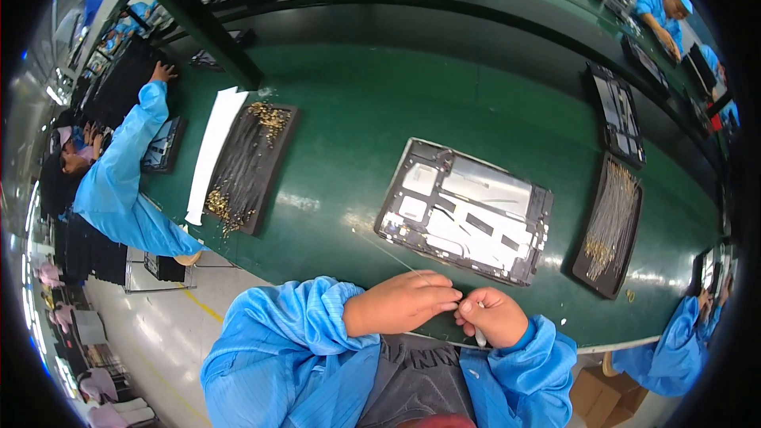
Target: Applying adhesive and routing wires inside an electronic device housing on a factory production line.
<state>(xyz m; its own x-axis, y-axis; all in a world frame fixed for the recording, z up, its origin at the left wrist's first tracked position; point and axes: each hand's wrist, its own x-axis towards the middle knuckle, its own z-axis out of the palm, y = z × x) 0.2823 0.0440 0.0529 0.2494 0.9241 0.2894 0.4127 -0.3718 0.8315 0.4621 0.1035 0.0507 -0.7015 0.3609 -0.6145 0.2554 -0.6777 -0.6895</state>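
Green worktop (349, 95) spreads before the worker, whose forearms reach in over its near edge. Left hand (404, 303) slants rightward, back uppermost, fingers together; whether it pinches the thin wire (387, 253) trailing beyond it, I can't tell. Right hand (498, 319) curls around a pale stick (480, 338), fingertips beside the left's, just nearside of a flat device (487, 190).

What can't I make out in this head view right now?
All in the head view:
What lies between the left hand and right hand: covered by their fingers.
Near end of the thin strand: lost at the left hand.
White object, upper part: inside the right hand.
Single gold tips, right tray: too small.
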